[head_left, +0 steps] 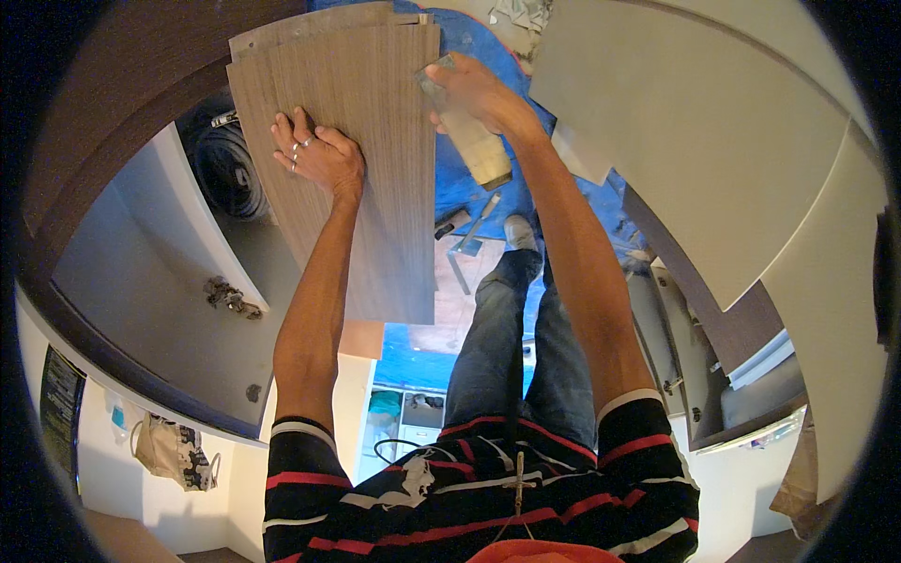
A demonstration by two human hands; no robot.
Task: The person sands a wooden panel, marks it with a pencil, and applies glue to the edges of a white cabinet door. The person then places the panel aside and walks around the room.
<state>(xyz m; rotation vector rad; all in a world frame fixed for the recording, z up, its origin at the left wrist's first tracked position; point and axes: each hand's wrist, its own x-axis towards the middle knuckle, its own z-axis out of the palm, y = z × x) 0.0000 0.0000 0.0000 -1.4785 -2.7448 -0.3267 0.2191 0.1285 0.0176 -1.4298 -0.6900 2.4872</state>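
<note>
Your 2 hands are both in view. Your left hand (321,161), at 11 o'clock, lies flat on the wood-grain board (389,206) with its fingers spread and at least 2 rings on them. Your right hand (474,94), at 12 o'clock, is wrapped around 1 yellow tool (479,150), thumb on the near-board side; blur hides what kind of tool it is. Its upper end meets the board's right edge, and its lower end slants toward your feet.

The board runs from 11 o'clock in toward the middle; the edge of at least 1 more board (310,22) shows beyond its far end. Just right of the board, near the centre, 1 metal piece (457,267) sits close to 1 shoe (518,232). Your 2 trouser legs (497,328) come up from 6 o'clock, where 1 cross pendant (519,483) hangs over your striped shirt (422,511).

Blue sheeting (474,38) covers floor at 12 o'clock. Farther out, 1 coiled hose (230,174) rests at 10 o'clock, 1 big pale panel (694,141) stands at 2 o'clock, and 1 paper bag (172,453) is at 8 o'clock.
</note>
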